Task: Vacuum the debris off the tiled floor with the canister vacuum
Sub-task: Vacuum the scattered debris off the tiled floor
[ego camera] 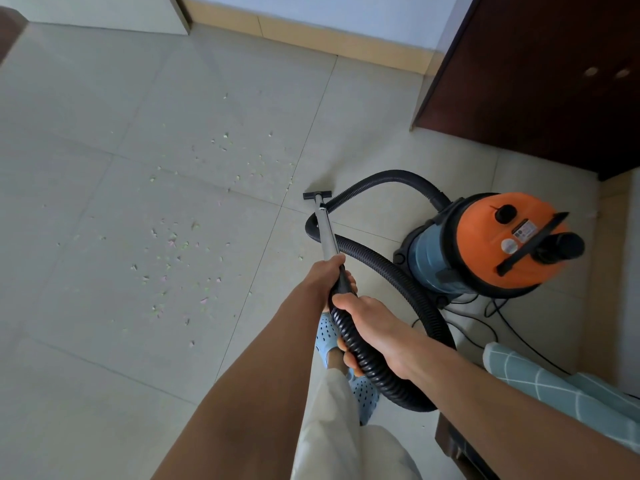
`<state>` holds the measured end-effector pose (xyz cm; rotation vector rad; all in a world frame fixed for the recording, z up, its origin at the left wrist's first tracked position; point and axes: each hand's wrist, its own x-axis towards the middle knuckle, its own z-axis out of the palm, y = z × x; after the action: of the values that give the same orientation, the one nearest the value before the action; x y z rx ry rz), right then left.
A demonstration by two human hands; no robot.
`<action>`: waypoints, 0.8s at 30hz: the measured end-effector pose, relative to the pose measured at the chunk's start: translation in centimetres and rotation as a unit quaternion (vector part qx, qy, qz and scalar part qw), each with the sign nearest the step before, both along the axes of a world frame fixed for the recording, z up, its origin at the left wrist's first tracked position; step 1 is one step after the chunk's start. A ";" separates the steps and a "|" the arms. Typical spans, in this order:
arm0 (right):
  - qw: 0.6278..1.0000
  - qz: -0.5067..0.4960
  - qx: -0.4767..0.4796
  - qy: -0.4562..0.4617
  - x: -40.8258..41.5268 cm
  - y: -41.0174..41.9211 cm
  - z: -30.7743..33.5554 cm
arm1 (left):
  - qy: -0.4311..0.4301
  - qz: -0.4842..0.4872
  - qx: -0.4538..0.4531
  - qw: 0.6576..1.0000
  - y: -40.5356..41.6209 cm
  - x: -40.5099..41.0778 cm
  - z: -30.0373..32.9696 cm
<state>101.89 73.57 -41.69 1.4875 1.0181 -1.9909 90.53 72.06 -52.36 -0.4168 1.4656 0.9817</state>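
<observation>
Soft, even daylight fills the room; no hard glare appears on the tiled floor (104,358), which shows only a faint pale sheen near the wall at the top. Shadows are weak and diffuse: a dim one lies under the canister vacuum (485,244), and the dark cabinet (536,81) at upper right reads nearly black with little detail. Wide-angle distortion bends the tile joints and the baseboard (311,32), and stretches both forearms toward the lower edge. Slight motion blur softens the canister's lid and the scattered debris (180,244). The corners darken a little, and colours look muted and somewhat flat.
</observation>
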 end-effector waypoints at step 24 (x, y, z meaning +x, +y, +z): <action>0.990 -0.021 0.104 0.093 -15.7 5.1 -3.8 | 0.079 -0.019 0.042 0.996 5.9 -16.4 0.5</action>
<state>86.21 78.69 -45.45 1.4580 1.3167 -2.1406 74.11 77.98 -51.90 -0.2546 1.5627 1.0610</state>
